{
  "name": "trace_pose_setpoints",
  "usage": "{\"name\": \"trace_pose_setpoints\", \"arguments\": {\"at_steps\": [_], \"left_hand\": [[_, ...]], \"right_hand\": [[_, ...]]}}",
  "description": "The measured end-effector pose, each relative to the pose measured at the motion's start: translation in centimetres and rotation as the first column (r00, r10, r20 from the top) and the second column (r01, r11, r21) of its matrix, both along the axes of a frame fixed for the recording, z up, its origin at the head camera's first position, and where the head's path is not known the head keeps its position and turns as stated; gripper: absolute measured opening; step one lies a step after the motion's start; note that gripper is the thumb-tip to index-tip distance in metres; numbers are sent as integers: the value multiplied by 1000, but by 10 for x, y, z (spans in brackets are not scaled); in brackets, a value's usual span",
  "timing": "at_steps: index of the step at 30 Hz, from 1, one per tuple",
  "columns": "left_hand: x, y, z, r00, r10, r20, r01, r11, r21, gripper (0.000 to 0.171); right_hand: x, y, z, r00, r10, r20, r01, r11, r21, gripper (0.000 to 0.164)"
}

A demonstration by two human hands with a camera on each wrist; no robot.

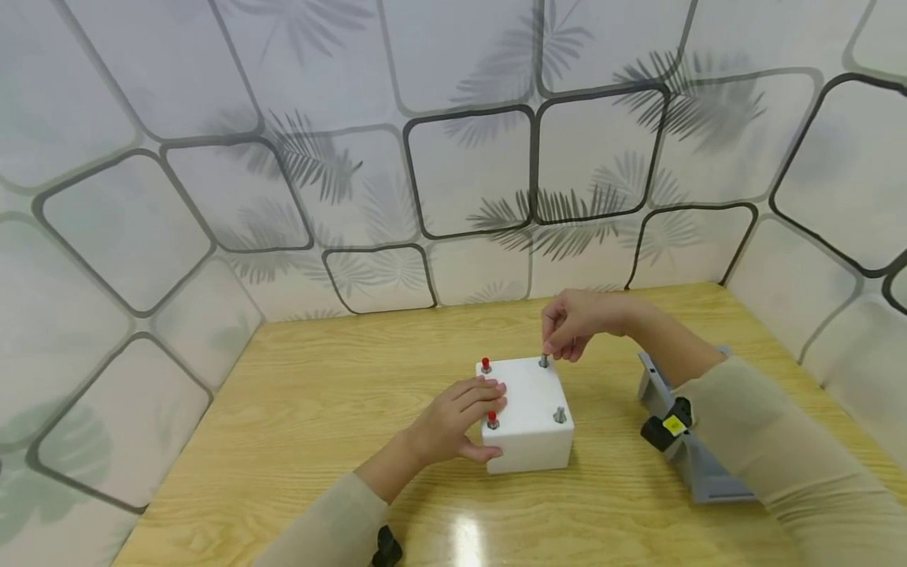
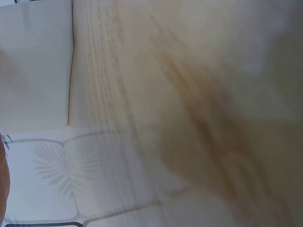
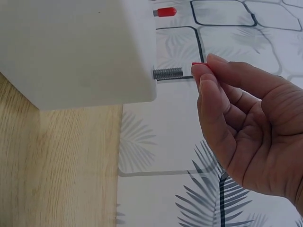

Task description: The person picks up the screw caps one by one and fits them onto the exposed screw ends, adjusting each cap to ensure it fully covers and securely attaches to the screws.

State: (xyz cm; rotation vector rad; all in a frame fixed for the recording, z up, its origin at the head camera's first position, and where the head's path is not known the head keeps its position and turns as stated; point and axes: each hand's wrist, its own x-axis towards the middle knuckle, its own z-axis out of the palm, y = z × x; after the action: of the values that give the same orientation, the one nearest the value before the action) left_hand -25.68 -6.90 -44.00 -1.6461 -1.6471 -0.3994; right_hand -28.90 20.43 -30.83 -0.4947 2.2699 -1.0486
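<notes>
A white box [image 1: 530, 453] stands on the table, with a threaded bolt rising near each top corner. Red caps [image 1: 485, 364] cover the two bolts on its left side; a bare bolt [image 1: 560, 415] shows at the front right. My left hand [image 1: 448, 421] lies over the box's left side, fingers stretched on top and thumb against the front. Above the far right bolt [image 3: 168, 73], my right hand [image 1: 577, 321] pinches a small red cap [image 3: 198, 64] between thumb and fingertips. In the right wrist view, a short gap separates cap and bolt tip. The left wrist view is mostly blurred.
A grey tray-like bin [image 1: 708, 472] stands on the table to the right, partly hidden under my right forearm. The wood-grain table [image 1: 319, 394] meets patterned wall covering [image 1: 468, 181] at the back and sides.
</notes>
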Motion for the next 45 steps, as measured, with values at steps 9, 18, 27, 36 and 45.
{"name": "trace_pose_setpoints", "arguments": {"at_steps": [9, 18, 27, 36, 45], "left_hand": [[1, 0, -1, 1000, 10, -5, -10, 1000, -7, 66], [1, 1, -1, 1000, 14, 5, -14, 1000, -10, 67], [1, 0, -1, 1000, 22, 8, -22, 1000, -13, 67], [0, -1, 1, 1000, 15, 3, -15, 1000, -9, 66], [1, -1, -1, 1000, 25, 6, -25, 1000, -13, 67]], "right_hand": [[-1, -2, -2, 1000, 2, 27, -2, 1000, 18, 16], [-3, -3, -5, 1000, 10, 19, -10, 1000, 26, 13], [-5, -4, -5, 1000, 26, 16, -27, 999, 27, 12], [-6, -8, -5, 999, 29, 29, -30, 999, 39, 12], [-6, -9, -10, 999, 31, 35, -32, 999, 42, 9]]}}
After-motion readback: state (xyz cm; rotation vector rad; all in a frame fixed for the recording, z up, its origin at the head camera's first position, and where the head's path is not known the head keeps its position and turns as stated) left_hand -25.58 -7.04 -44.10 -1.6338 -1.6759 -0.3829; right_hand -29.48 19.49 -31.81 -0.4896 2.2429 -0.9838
